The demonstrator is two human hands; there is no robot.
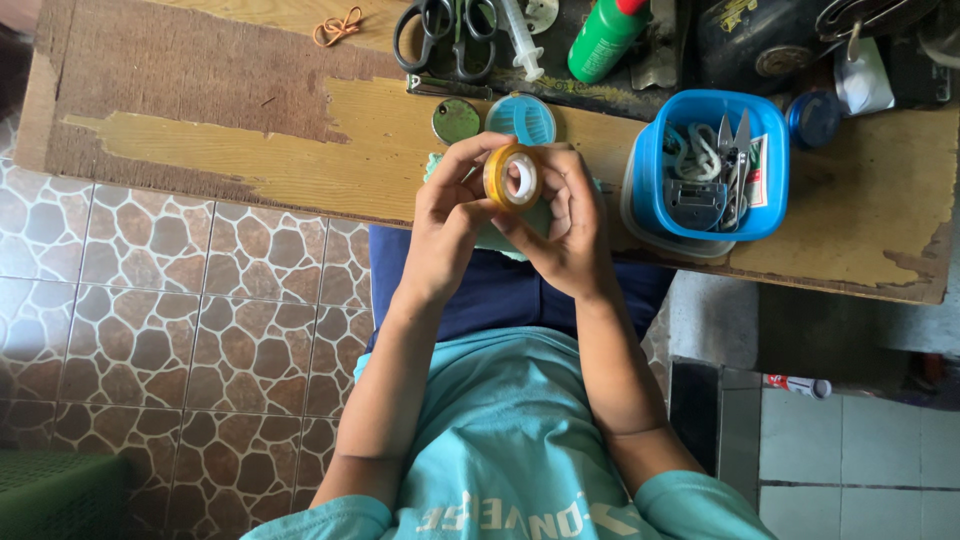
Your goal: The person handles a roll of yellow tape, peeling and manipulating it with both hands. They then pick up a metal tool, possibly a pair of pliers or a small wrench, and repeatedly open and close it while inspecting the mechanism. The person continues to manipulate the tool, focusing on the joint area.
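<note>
Over the table edge [300,170], both hands meet, raised from bent forearms: the left hand [447,215] and right hand [570,225] pinch a roll of yellow tape [513,177] between curled fingertips, just beside a blue tub [650,180].

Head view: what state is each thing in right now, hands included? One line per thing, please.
Left hand: gripping the tape roll.
Right hand: gripping the tape roll from the other side.
Tape roll: held up between both hands, hollow core facing the camera.
Blue tub: open, filled with small tools and cord.
Scissors: lying flat, blades shut.
Green bottle: lying on its side, capped.
Syringe: lying flat.
</note>
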